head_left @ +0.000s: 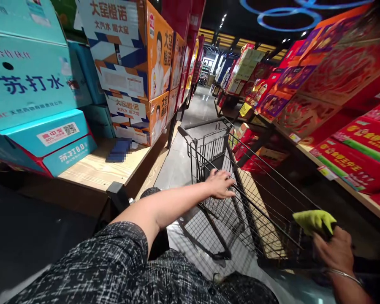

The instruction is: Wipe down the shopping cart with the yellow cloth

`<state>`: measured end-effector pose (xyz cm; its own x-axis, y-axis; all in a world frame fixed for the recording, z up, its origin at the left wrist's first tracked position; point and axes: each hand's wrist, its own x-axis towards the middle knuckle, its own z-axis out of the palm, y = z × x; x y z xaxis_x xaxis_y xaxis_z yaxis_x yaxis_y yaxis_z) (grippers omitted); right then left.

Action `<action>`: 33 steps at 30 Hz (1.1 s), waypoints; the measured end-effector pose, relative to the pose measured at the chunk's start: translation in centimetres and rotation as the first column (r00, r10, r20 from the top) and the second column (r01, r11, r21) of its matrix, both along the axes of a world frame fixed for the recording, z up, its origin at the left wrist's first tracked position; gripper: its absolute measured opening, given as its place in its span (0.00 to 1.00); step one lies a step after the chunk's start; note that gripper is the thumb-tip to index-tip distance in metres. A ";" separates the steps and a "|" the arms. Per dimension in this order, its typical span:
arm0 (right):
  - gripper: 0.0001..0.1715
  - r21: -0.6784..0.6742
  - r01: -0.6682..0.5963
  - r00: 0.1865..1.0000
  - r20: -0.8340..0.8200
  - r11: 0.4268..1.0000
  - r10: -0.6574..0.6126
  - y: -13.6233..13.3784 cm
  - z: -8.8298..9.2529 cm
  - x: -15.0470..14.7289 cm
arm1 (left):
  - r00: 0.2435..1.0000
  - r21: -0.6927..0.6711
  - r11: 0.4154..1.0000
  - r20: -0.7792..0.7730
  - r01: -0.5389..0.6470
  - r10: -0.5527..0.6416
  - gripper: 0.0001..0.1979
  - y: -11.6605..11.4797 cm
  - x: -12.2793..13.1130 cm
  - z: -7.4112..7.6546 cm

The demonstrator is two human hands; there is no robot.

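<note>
My left hand (221, 184) reaches across over a black wire shopping cart (215, 139). Its fingers are spread and hold nothing; whether they touch the cart's near rim I cannot tell. At the lower right, my right hand (337, 249), with a bangle on the wrist, is closed around a yellow-green cloth (315, 221). The cloth bunches out past the fingers beside the cart's right end. A dark part shows between cloth and hand, too unclear to name. No goods show inside the cart's basket.
Stacked turquoise cartons (28, 80) and orange-and-white drink cartons (129, 71) stand on a wooden shelf (91, 166) at left, beside a dark blue flat item (118, 150). Red gift boxes (351, 158) fill the right shelves. A grey-floored aisle (201, 103) runs between them.
</note>
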<state>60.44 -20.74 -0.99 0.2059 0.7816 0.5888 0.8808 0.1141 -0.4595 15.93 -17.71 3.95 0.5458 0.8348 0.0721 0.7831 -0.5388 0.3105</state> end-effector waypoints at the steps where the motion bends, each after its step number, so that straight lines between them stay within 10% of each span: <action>1: 0.23 0.017 -0.010 1.000 -0.013 1.000 0.010 0.2 0.4 -1.7 | 0.998 0.040 0.997 0.004 -0.059 0.059 0.33 0.6 -1.2 0.8; 10: 0.38 0.006 -0.114 0.964 -0.242 0.993 0.112 5.4 0.0 -16.8 | 0.930 0.342 0.884 -0.067 -0.320 0.363 0.25 5.7 -13.2 6.3; 18: 0.39 -0.118 -0.032 0.871 -0.491 0.992 -0.031 8.8 -0.9 -17.5 | 0.952 0.372 0.899 -0.103 -0.233 0.289 0.19 2.7 -12.9 5.3; 24: 0.44 0.120 -0.160 0.506 -0.843 0.980 0.185 7.9 0.3 -15.6 | 0.979 0.355 0.929 -0.129 -0.103 0.158 0.24 -1.2 -11.8 5.6; 29: 0.44 0.283 -0.238 0.207 -0.920 0.929 0.333 4.8 1.5 -20.4 | 0.987 0.278 0.960 -0.146 -0.021 0.064 0.22 -4.3 -12.2 6.9; 33: 0.34 0.317 -0.395 0.118 -0.913 0.862 0.390 1.6 1.9 -25.1 | 0.996 0.217 0.975 0.061 0.055 -0.070 0.20 -5.7 -13.8 7.2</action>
<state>35.29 -19.15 0.88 0.2523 0.9446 0.2101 -0.3600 0.2932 -0.8857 2.15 -23.42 11.12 0.5841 0.7601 0.2848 0.7270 -0.6460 0.2327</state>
